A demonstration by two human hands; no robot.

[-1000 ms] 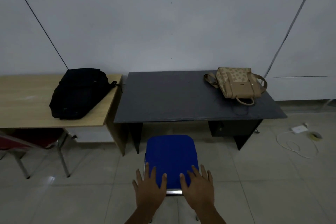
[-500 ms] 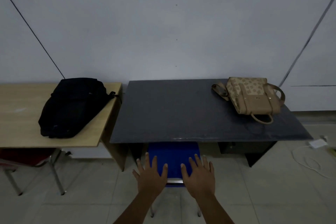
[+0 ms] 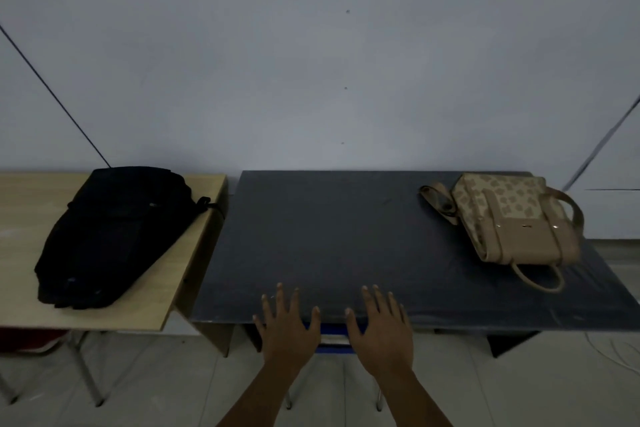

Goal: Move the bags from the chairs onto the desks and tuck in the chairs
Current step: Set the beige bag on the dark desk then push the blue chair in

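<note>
Last step in hand, by my read: tucking the blue padded chair (image 3: 334, 345) under the dark grey flat-topped desk (image 3: 332, 239). Only a thin strip of the chair's rear edge shows between my hands, just below the desk's front lip; the rest is hidden under the top. Both bags are on desks: black fabric backpack (image 3: 110, 236) on the light wooden desk (image 3: 180, 274), beige patterned handbag (image 3: 512, 222) at the grey desk's far right. The red chair (image 3: 31, 340) under the wooden desk looks tucked. Next move: a short straight push if any travel is left, then let go; can't tell whether the chair has bottomed out. Left hand (image 3: 287, 326) and right hand (image 3: 381, 326) are side by side, palms down, fingers straight and spread apart, gripping nothing, fingertips overlapping the desk edge.
</note>
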